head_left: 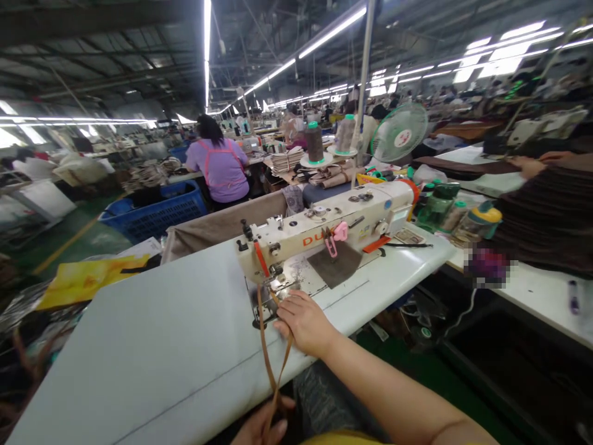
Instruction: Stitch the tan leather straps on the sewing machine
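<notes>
The work looks partway along: the brown strap (pixel 265 352) reaches the sewing machine (pixel 296 238) just beyond the right hand (pixel 303 322), which holds it with fingers close together, while slack lengths hang on the near side; finished stitching cannot be made out. Its long axis runs from the machine back past the right hand, two strands converging at the left hand (pixel 263 425), which grips them just off the tabletop (pixel 185 327).

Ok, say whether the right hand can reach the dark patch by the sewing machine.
Probably yes: the dark patch lies near the right hand, and nothing visible stands between them, though that hand seems to hold the brown strip and would likely have to release it first.
</notes>
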`<state>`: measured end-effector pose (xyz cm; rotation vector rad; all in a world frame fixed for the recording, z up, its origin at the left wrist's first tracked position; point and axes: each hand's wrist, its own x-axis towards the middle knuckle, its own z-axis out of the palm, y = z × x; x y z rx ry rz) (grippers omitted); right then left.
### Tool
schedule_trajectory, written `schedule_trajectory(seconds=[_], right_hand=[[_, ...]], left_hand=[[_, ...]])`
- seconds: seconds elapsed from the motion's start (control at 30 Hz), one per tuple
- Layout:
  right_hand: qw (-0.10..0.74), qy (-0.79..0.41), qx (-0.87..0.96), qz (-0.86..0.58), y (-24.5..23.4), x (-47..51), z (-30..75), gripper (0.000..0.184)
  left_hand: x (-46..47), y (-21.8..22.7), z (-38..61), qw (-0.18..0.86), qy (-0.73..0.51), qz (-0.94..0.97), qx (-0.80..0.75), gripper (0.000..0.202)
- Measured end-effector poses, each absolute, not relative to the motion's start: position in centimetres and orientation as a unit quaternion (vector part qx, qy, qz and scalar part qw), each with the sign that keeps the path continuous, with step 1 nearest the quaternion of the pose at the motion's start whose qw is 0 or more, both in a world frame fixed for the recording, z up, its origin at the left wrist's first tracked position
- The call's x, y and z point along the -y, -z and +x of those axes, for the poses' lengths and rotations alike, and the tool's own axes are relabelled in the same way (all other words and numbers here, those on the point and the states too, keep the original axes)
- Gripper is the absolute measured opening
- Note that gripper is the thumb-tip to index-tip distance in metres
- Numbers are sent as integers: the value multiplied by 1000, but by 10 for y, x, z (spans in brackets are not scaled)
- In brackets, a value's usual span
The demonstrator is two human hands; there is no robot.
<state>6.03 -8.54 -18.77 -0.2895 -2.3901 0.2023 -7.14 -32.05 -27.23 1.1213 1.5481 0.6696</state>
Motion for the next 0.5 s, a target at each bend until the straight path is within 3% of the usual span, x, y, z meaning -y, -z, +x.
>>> schedule_trajectory(seconds=[0.1, 0.27, 0.4, 0.5], right_hand=[[364, -91, 921, -108, 186, 85, 60, 26], [363, -96, 921, -108, 186, 85, 60, 25], [362, -95, 921, -110, 187, 85, 59, 25], [360, -96, 921, -110, 185, 85, 60, 25]], left_hand=[[322, 270, -66, 495, -308, 477, -658, 66], [320, 253, -70, 514, -230, 466, -682, 52], [319, 240, -68, 522, -288, 460, -658, 50], [320, 255, -64, 512, -317, 462, -651, 61]])
